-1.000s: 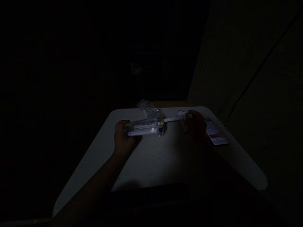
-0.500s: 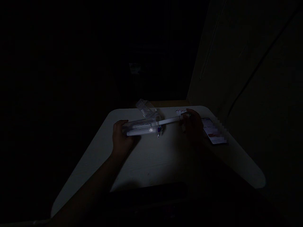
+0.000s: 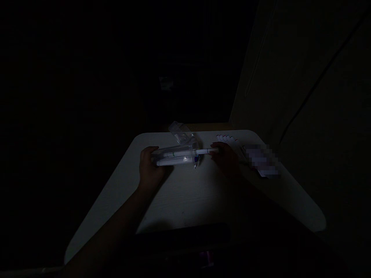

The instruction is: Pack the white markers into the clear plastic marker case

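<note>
My left hand (image 3: 150, 168) is closed round the base of a clear plastic case (image 3: 189, 148), which lies on its side with its mouth to the right. White markers (image 3: 171, 162) lie inside it. My right hand (image 3: 227, 158) grips the right end of another white marker (image 3: 204, 151), whose left part is within the case's mouth. Behind the case is a clear lid-like piece (image 3: 180, 132); whether it is joined to the case I cannot tell. Several white markers (image 3: 228, 139) lie in a row just beyond my right hand.
The light is very dim. A phone (image 3: 262, 162) with a lit, blurred screen lies on the white table (image 3: 179, 204) at the right. Against the right wall hangs a dark cable (image 3: 315, 83). A dark edge (image 3: 179, 235) runs along the table's near side.
My right hand has moved left toward the case, and the marker in it sits deeper in the mouth. More of the row of markers behind that hand shows. My left hand stays nearly still.
</note>
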Tool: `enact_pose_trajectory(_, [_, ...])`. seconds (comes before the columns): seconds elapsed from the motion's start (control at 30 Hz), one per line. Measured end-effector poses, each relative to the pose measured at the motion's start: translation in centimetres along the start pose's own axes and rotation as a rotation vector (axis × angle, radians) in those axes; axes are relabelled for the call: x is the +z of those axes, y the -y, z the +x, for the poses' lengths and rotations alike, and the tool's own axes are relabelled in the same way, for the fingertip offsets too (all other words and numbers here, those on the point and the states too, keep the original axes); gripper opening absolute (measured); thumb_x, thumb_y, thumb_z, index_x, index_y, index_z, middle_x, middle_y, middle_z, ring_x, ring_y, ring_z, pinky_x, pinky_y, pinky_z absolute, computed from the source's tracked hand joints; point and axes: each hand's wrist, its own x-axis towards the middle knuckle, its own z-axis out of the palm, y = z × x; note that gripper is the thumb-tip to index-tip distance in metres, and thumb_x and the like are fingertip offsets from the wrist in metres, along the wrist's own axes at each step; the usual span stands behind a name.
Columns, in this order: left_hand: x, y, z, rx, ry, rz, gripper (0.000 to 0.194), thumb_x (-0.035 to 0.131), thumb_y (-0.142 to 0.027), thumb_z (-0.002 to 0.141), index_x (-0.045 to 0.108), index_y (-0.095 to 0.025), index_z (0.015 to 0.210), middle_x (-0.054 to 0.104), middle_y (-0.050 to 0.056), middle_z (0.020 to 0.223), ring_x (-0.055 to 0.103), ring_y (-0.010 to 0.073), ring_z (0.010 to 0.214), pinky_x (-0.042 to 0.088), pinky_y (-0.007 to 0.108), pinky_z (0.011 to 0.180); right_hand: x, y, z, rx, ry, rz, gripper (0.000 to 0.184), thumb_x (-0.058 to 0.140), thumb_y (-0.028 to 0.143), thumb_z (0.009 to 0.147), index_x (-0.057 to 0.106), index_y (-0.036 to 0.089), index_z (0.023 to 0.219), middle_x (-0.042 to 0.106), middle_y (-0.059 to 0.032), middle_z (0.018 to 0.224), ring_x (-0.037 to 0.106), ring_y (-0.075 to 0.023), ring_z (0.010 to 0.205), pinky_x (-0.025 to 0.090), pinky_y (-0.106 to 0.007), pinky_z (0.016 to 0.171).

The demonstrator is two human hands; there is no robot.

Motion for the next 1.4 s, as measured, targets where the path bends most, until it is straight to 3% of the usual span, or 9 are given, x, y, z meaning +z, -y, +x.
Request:
enact_pose_trajectory(0.23, [0.3, 0.3, -0.2, -0.013, -0.022, 0.004, 0.067, 0.08, -0.021, 0.055, 0.056, -0.023, 0.117, 0.06, 0.009, 0.122, 0.062, 0.0308, 0.115, 0.053, 0.048, 0.1, 0.2, -0.2, 0.2, 0.016, -0.097, -0.038, 0.025, 0.072, 0.035, 0.076, 0.068, 0.023, 0.097, 0.072, -0.0036, 0.096, 0.068, -0.0153, 0.077, 0.058, -0.029, 0.069])
enact_pose_trajectory(0.4, [0.2, 0.4, -0.1, -0.001, -0.007, -0.003, 0.065, 0.079, -0.021, 0.057, 0.056, -0.023, 0.117, 0.06, 0.01, 0.123, 0.062, 0.0314, 0.116, 0.053, 0.048, 0.1, -0.1, 0.2, 0.3, 0.031, 0.024, -0.123, 0.025, 0.072, 0.036, 0.079, 0.073, 0.022, 0.1, 0.077, -0.0044, 0.097, 0.071, -0.0156, 0.08, 0.06, -0.03, 0.077])
enact_pose_trajectory(0.53, [0.2, 0.4, -0.1, 0.0, -0.011, 0.006, 0.065, 0.078, -0.021, 0.056, 0.056, -0.022, 0.118, 0.06, 0.01, 0.122, 0.061, 0.0313, 0.116, 0.053, 0.048, 0.1, 0.1, 0.7, 0.0, 0.005, -0.003, -0.148, 0.024, 0.064, 0.031, 0.084, 0.074, 0.022, 0.104, 0.078, -0.0056, 0.103, 0.072, -0.0165, 0.087, 0.061, -0.03, 0.081])
enact_pose_trajectory(0.73, [0.1, 0.2, -0.1, -0.015, 0.009, 0.009, 0.062, 0.078, -0.021, 0.058, 0.056, -0.018, 0.116, 0.06, 0.012, 0.121, 0.061, 0.0315, 0.115, 0.052, 0.048, 0.101, 0.1, 0.6, -0.2, -0.125, 0.032, -0.283, 0.022, 0.055, 0.028, 0.089, 0.076, 0.022, 0.093, 0.077, -0.0073, 0.102, 0.073, -0.0183, 0.093, 0.061, -0.034, 0.087])
enact_pose_trajectory(0.83, [0.2, 0.3, -0.1, -0.019, 0.001, 0.003, 0.062, 0.078, -0.02, 0.059, 0.056, -0.022, 0.116, 0.06, 0.011, 0.121, 0.061, 0.0307, 0.116, 0.052, 0.047, 0.101, -0.4, -0.1, 0.2, -0.145, 0.126, -0.411, 0.029, 0.048, 0.027, 0.093, 0.076, 0.02, 0.099, 0.078, -0.0091, 0.11, 0.073, -0.0207, 0.103, 0.058, -0.04, 0.099])
enact_pose_trajectory(0.93, [0.2, 0.5, -0.2, -0.007, -0.004, 0.013, 0.062, 0.078, -0.021, 0.059, 0.057, -0.021, 0.118, 0.06, 0.011, 0.121, 0.061, 0.0308, 0.115, 0.052, 0.047, 0.1, -0.9, -0.9, 0.7, -0.139, 0.272, -0.662, 0.035, 0.048, 0.022, 0.092, 0.075, 0.014, 0.113, 0.074, -0.0144, 0.128, 0.066, -0.0266, 0.125, 0.048, -0.048, 0.114])
enact_pose_trajectory(1.03, [0.2, 0.5, -0.2, -0.003, 0.0, 0.019, 0.064, 0.079, -0.023, 0.058, 0.056, -0.02, 0.118, 0.06, 0.011, 0.121, 0.061, 0.0312, 0.115, 0.052, 0.047, 0.1, -1.0, -1.1, 0.7, -0.142, 0.297, -0.811, 0.045, 0.045, 0.021, 0.094, 0.067, 0.01, 0.131, 0.064, -0.0178, 0.143, 0.055, -0.0297, 0.14, 0.04, -0.053, 0.12])
enact_pose_trajectory(1.2, [0.2, 0.4, -0.1, -0.004, -0.009, 0.022, 0.066, 0.078, -0.02, 0.057, 0.056, -0.023, 0.118, 0.06, 0.01, 0.121, 0.062, 0.0312, 0.115, 0.053, 0.048, 0.1, -0.4, -0.5, -0.2, -0.353, 0.288, -0.661, 0.049, 0.038, 0.023, 0.097, 0.062, 0.014, 0.138, 0.061, -0.0146, 0.147, 0.053, -0.0249, 0.142, 0.042, -0.05, 0.121])
enact_pose_trajectory(1.4, [0.1, 0.1, -0.1, -0.003, -0.003, 0.006, 0.066, 0.079, -0.022, 0.057, 0.056, -0.02, 0.118, 0.059, 0.012, 0.121, 0.062, 0.0318, 0.114, 0.053, 0.049, 0.098, 0.5, 0.4, -1.2, -0.373, 0.34, -0.628, 0.056, 0.037, 0.024, 0.095, 0.054, 0.01, 0.146, 0.054, -0.0158, 0.154, 0.048, -0.0254, 0.146, 0.04, -0.048, 0.124])
